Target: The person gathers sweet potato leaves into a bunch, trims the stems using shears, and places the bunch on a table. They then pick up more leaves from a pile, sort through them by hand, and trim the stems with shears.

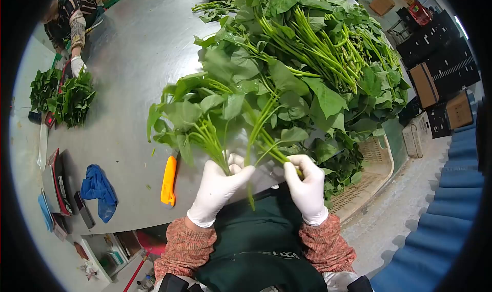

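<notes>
My left hand (217, 187), in a white glove, is closed around a bunch of leafy greens (207, 136), leaves pointing away from me. In my right hand (306, 185), also gloved, the thumb and fingers pinch several green stems (274, 151) that slant up to the left. One loose stem (250, 194) hangs down between the hands, in front of the dark green apron (251, 230). Just beyond the right hand rises a large heap of leafy greens (328, 46), with long stems lying bundled on top. An orange utility knife (168, 182) lies left of my left hand.
The metal table (138, 51) carries a blue cloth (99, 189) and a dark strip-shaped object (84, 210) on the left. A co-worker's gloved hand (77, 65) touches bunched greens (74, 100) at the far left. A cream plastic crate (376, 164) stands below the heap at right.
</notes>
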The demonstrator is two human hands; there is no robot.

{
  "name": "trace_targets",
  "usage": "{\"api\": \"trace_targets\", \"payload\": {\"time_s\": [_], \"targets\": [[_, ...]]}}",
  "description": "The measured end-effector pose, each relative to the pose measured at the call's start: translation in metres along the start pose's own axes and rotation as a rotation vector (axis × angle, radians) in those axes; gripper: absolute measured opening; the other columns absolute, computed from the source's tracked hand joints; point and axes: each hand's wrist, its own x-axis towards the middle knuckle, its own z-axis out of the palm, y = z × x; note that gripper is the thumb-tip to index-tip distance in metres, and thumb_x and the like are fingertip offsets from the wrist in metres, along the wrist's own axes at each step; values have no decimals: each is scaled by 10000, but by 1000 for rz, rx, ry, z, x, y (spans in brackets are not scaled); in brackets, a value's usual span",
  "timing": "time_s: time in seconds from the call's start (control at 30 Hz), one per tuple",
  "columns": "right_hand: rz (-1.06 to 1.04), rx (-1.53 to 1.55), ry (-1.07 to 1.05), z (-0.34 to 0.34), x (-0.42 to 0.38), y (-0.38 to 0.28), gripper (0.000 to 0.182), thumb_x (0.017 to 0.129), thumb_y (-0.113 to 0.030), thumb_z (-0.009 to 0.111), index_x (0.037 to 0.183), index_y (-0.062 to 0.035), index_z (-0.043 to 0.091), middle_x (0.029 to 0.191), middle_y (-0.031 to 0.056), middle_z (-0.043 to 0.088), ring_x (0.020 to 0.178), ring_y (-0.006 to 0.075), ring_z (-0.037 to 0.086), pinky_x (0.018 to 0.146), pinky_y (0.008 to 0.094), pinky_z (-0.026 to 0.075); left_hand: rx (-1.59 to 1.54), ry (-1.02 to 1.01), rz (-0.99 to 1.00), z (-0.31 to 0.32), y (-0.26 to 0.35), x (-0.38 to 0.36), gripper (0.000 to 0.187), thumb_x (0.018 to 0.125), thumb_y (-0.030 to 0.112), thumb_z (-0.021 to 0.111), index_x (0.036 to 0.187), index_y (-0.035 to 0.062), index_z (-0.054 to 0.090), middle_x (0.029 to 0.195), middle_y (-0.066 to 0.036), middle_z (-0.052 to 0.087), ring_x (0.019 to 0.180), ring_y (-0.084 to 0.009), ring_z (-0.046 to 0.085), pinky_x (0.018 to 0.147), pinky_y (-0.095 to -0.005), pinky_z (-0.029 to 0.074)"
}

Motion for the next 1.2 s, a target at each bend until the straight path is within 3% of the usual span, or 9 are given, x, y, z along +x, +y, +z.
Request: {"api": "trace_targets", "payload": {"time_s": [0.2,0.37,0.53,0.63,0.7,0.83,0.87,1.03,1.2], "targets": [[231,163,-85,-4,6,8,186,941,-123,559,870,41,610,676,22,582,612,54,509,566,226,422,-306,-295,-248,0,7,-7,256,894,135,636,1091,-23,599,782,-60,602,589,-82,500,531,-203,381],[233,417,-218,2,3,12,204,1005,-150,467,952,11,580,675,-23,509,592,46,437,546,206,374,-435,-184,255,-10,13,-20,306,1007,310,492,1143,38,528,895,-126,650,688,-150,566,626,-258,462],[44,442,-232,2,-7,2,275,1033,-215,432,986,9,585,684,-15,517,600,43,435,542,197,363,-305,175,670,-13,35,-20,290,1052,297,373,1021,68,548,580,22,413,529,-86,364,515,-232,300],[-69,572,-197,12,-17,-2,257,1022,-193,447,999,16,595,759,20,558,630,70,488,571,218,421,-614,111,422,-16,14,-12,190,1017,216,484,971,46,554,557,30,384,481,-76,340,480,-233,302],[-540,197,-172,12,-9,-3,234,1009,-180,473,993,18,598,734,49,607,690,114,583,636,271,483,-629,76,198,6,13,-15,159,999,155,513,921,37,586,561,41,392,473,-55,336,462,-217,289],[-238,288,-382,18,-16,19,243,1027,-196,447,1002,4,583,819,52,555,679,112,532,633,252,446,-573,79,186,43,-2,-18,201,1015,189,477,982,27,592,648,22,488,489,-54,363,461,-202,305],[-285,241,-361,14,-14,21,235,1026,-191,446,995,-1,581,826,58,549,680,123,531,636,253,445,-1062,-123,55,18,-59,-3,168,1001,164,502,1044,23,581,802,-11,554,640,-87,475,596,-213,394],[-675,-178,-59,6,-2,-5,114,928,-88,580,1020,-24,602,871,81,580,731,200,578,676,274,466,-255,87,146,17,-20,-20,87,945,54,579,1025,45,612,850,-16,611,695,-95,557,639,-238,481],[-449,110,-42,7,-18,-9,171,801,42,694,963,-12,695,884,85,644,762,181,631,669,260,492,-330,6,67,8,-24,-22,182,926,75,612,1099,21,591,918,-38,641,756,-88,595,681,-214,512]]}}
